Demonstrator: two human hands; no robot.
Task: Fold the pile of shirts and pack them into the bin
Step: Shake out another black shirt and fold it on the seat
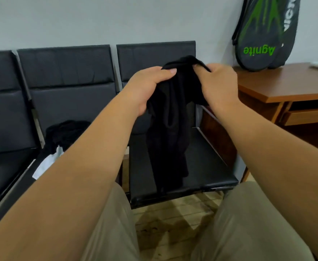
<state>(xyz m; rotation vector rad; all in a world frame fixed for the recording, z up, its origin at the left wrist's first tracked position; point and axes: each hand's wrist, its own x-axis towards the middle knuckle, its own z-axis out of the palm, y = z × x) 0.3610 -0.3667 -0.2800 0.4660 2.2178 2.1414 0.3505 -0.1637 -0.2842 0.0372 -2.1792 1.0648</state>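
You had the black shirt up in front of you, held between both hands. Your left hand gripped the bunched top edge, fingers curled round the cloth and the thumb laid flat across the front of it. Your right hand was clamped on the same top edge just beside it, fingers tucked into the fabric and knuckles toward you. A small hump of cloth rose between the two hands.

The rest of the shirt hung straight down in loose folds over the right-hand chair, its lower end reaching the front of the black seat; whether it touched the cushion, I could not tell.

On the middle chair, to your left, lay a dark heap of clothes with a white piece sticking out at its near edge, partly behind your left forearm.

To the right stood a wooden desk, and a grey racket bag with green lettering leaned against the wall on top of it. Your knees in tan trousers filled the bottom of the view, over a wooden floor.
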